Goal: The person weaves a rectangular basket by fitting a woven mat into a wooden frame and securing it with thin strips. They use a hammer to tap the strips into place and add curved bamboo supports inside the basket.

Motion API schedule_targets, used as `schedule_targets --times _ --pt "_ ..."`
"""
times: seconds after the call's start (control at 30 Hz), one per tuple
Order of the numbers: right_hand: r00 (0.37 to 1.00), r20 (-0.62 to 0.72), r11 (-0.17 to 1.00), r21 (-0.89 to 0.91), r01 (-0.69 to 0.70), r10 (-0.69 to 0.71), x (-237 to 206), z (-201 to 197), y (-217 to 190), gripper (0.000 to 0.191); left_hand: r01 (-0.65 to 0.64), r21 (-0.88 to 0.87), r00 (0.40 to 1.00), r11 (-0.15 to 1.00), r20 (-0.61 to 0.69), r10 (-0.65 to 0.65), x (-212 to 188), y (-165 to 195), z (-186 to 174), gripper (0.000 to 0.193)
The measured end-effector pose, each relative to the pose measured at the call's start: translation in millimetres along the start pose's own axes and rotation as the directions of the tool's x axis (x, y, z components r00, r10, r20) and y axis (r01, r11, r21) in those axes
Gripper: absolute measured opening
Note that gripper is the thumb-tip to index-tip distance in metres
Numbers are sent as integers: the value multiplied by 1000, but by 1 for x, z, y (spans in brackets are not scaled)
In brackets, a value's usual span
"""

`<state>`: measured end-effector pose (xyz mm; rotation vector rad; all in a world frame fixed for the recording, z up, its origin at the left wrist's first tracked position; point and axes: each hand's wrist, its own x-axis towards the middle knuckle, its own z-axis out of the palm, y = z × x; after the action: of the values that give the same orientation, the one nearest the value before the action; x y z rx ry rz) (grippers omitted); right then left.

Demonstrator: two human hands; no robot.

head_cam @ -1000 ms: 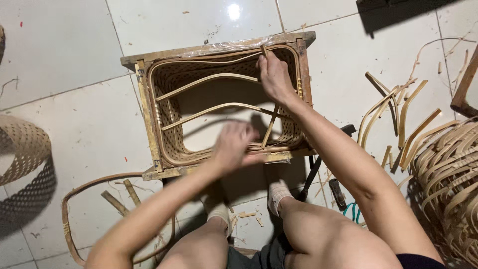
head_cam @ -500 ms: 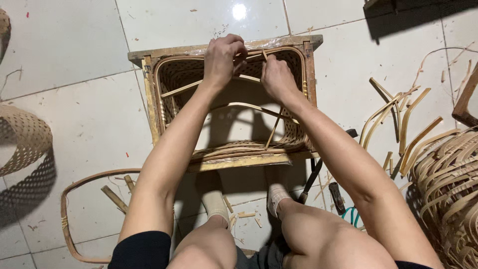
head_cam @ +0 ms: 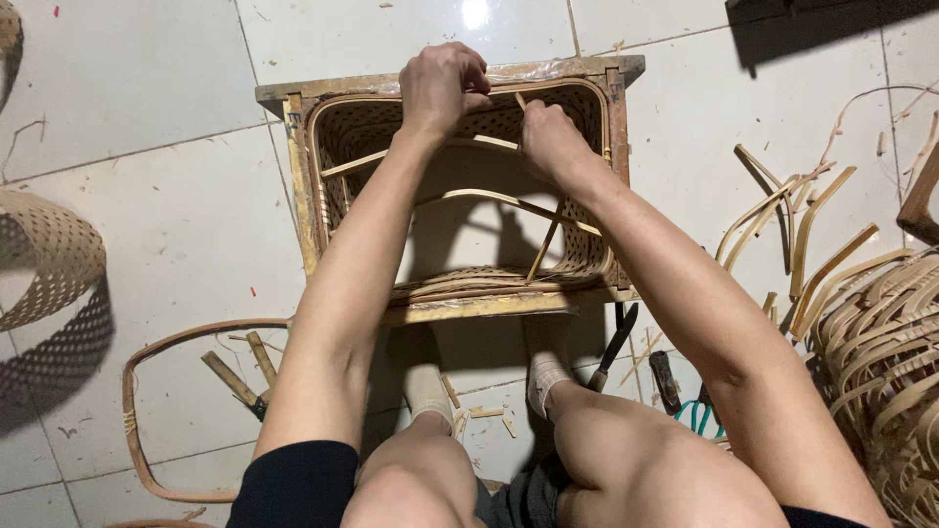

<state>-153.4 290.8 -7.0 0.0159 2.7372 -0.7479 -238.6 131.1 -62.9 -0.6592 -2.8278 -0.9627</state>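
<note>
- Sitting on a pale tiled floor, both arms reaching forward over a square woven basket held inside a wooden frame
- Curling the left hand into a closed fist at the far rim of the basket, fingers together and pressing against the rim; whatever lies inside the fist being hidden
- Pinching a thin cane strip with the right hand, fingertips clamped on it just beside the left fist, near the middle of the far rim
- Standing directly in front of the knees, the basket showing its open inside, with curved bamboo ribs crossing from wall to wall
- Resting both feet in light socks just at the near edge of the frame
- Lying on the floor to the left, a bent cane hoop with short wooden offcuts beside it
- Lying beside the right leg, a dark-handled knife and pliers with green grips
- Piling up at the right edge, loose bamboo strips and a part-woven bundle
- Showing at the left edge, part of another woven basket
</note>
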Motion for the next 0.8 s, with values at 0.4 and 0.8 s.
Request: schedule_targets --times 0.4,0.8 --pt "965 -202 952 -287 106 -169 -8 18 17 38 -129 59 990 990 -53 133 -22 4 6 27" --pt "831 -556 986 153 64 32 -92 -50 245 16 -122 62 965 991 242 104 -268 87 -72 71"
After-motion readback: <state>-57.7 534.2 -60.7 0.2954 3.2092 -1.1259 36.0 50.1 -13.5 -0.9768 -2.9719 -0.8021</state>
